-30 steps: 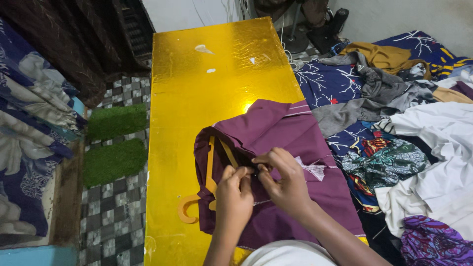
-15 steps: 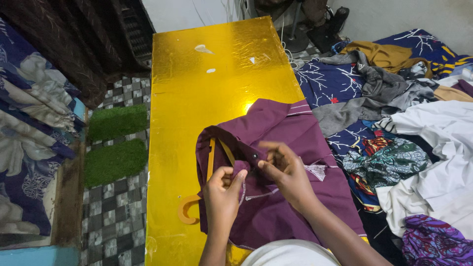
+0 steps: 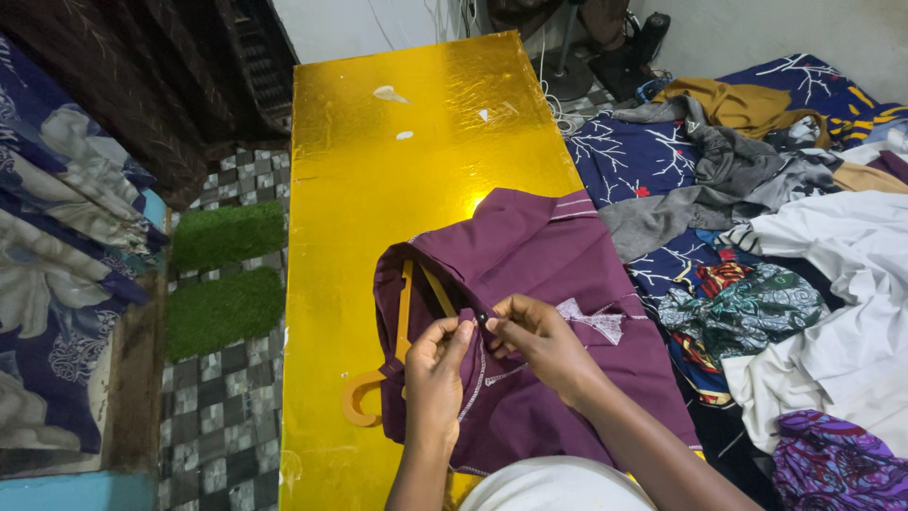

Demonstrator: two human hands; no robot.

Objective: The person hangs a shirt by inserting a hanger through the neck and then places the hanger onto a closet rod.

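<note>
A purple shirt (image 3: 549,255) lies on the shiny gold table (image 3: 397,142) with an orange hanger (image 3: 402,331) inside its collar, the hook poking out at the left. My left hand (image 3: 437,364) pinches the left edge of the shirt's front opening. My right hand (image 3: 534,336) pinches the facing edge, just right of a small dark button (image 3: 480,318). Both hands meet at that button below the collar. A pale embroidered patch (image 3: 591,320) shows on the shirt to the right of my right hand.
A heap of mixed clothes (image 3: 757,218) covers the bed on the right, touching the table's edge. Patterned fabric (image 3: 57,237) hangs at the left. Green mats (image 3: 222,274) lie on the checked floor beside the table. A fan base (image 3: 567,80) stands behind the table.
My hands parted slightly and lifted the shirt's flap half a second ago, then came back together at the button. The shirt and hanger stayed in place.
</note>
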